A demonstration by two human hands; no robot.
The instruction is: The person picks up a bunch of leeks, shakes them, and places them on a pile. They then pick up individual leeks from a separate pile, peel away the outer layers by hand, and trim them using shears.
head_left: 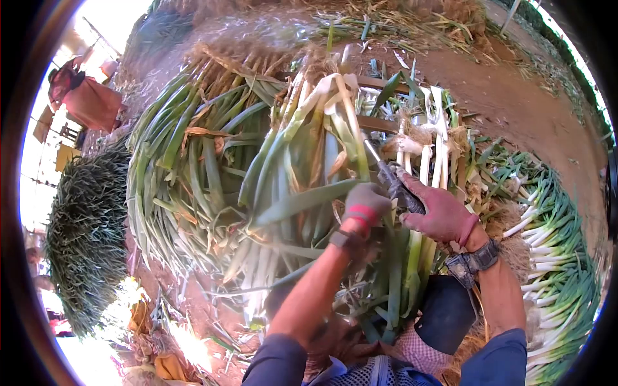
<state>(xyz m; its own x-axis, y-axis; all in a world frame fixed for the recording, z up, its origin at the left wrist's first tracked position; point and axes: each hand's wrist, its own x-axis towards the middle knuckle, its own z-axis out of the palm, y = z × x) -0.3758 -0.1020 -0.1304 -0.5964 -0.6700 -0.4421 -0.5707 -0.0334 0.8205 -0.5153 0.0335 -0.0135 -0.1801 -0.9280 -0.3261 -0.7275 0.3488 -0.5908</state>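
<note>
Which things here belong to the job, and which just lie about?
In the job:
dark tool with metal tip, in the gloved right hand
long green stalks at the gloved left hand

Seemingly lying about:
dark green leafy heap
dry straw-like scraps

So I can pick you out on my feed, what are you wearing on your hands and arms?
Both the left hand and right hand wear dusty-pink gloves with brighter pink cuffs. A dark band circles the left wrist; a dark strap circles the right. The dark blue sleeves leave both forearms uncovered.
</note>
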